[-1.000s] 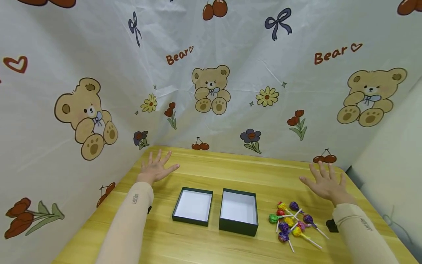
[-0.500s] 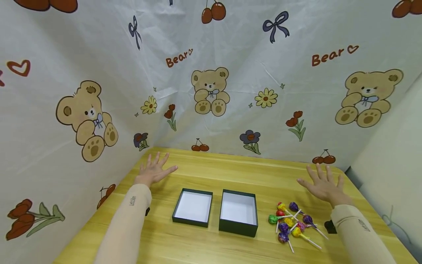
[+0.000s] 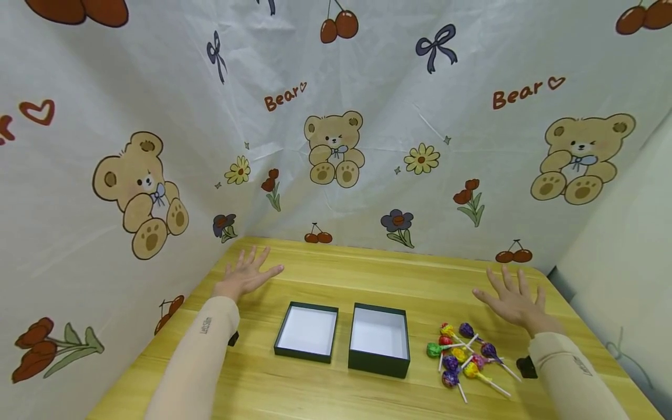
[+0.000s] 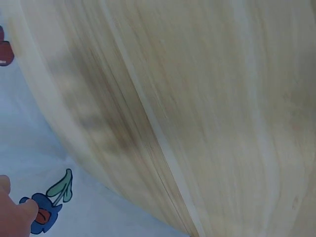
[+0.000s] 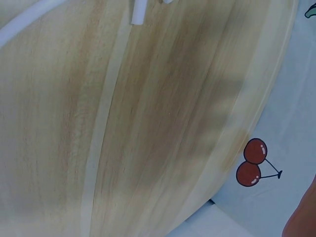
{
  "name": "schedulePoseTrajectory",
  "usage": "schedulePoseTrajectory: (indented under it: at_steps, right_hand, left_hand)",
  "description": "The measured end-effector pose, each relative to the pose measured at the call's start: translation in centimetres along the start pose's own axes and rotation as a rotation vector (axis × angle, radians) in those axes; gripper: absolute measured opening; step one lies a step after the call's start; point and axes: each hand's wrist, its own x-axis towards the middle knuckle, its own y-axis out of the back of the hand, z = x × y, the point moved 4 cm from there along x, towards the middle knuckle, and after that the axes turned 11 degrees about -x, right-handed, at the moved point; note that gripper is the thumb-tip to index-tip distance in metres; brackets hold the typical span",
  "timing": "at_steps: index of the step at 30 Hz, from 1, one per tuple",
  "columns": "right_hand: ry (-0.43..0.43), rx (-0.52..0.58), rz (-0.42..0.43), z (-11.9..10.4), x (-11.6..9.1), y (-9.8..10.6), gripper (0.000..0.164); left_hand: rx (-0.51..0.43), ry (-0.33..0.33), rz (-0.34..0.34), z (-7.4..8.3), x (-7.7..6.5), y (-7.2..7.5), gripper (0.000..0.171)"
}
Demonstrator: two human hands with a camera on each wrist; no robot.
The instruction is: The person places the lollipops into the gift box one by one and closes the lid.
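Observation:
My left hand (image 3: 247, 274) is held out over the far left of the table with its fingers spread and nothing in it. Over the right side, my right hand (image 3: 515, 298) is spread the same way, holding nothing. Below and to the left of it lies a loose pile of wrapped lollipops (image 3: 458, 354) in purple, yellow, green, red and pink. Between the hands stands a dark green box (image 3: 379, 363) with a white inside. Left of the box lies its shallow matching lid (image 3: 307, 331), white inside facing up. Lollipop sticks (image 5: 139, 12) show at the top of the right wrist view.
The wooden table (image 3: 336, 268) has its far edge against a white cloth (image 3: 367, 76) printed with bears, flowers and cherries. That cloth also runs along the left side. A pale wall (image 3: 619, 251) and a thin cable (image 3: 625, 356) are at the right.
The head view has tilted slightly, so the scene sits a little lower. Both hands have shifted only slightly and keep their fingers spread. Box, lid and lollipops lie as before.

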Motion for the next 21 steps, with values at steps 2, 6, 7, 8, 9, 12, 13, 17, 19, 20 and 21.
schedulePoseTrajectory:
  at_steps: [2,6,7,8,9,12,13,17,19,20,21]
  right_hand:
    - [0.008,0.005,-0.012,0.0,-0.2,0.0,0.095]
    - [0.004,0.001,-0.022,-0.2,-0.5,0.0,0.094]
    - [0.007,0.001,-0.023,-0.3,-0.5,0.0,0.094]
    - [0.010,0.000,-0.023,-0.4,-0.5,0.0,0.093]
    - [0.015,0.000,-0.023,-0.5,-0.5,0.0,0.093]
    - [0.029,0.002,-0.020,-0.9,-0.5,-0.1,0.092]
    - [0.033,0.004,-0.019,-1.1,-0.4,-0.1,0.092]
    - [0.042,0.029,-0.014,-1.5,-0.4,-0.2,0.090]
    - [0.045,0.036,-0.013,-1.6,-0.4,-0.3,0.090]
    - [0.048,0.044,-0.013,-1.7,-0.4,-0.3,0.090]
    - [0.049,0.046,-0.011,-1.8,-0.3,-0.3,0.089]
  left_hand:
    - [-0.018,-0.005,0.002,-0.1,0.3,-0.2,0.099]
    - [-0.049,-0.015,0.001,0.0,0.7,-0.5,0.102]
    - [-0.058,-0.017,-0.003,0.1,0.7,-0.5,0.101]
    - [-0.064,-0.017,-0.007,0.1,0.7,-0.5,0.102]
    - [-0.074,-0.019,-0.010,0.2,0.7,-0.5,0.102]
    - [-0.094,-0.025,-0.012,0.2,0.7,-0.6,0.101]
    - [-0.101,-0.027,-0.012,0.1,0.7,-0.6,0.101]
    - [-0.112,-0.040,-0.006,0.0,0.6,-0.7,0.101]
    - [-0.114,-0.055,-0.001,0.2,0.6,-0.8,0.101]
    - [-0.110,-0.062,0.001,0.3,0.6,-0.8,0.101]
    - [-0.111,-0.073,0.005,0.4,0.6,-0.8,0.102]
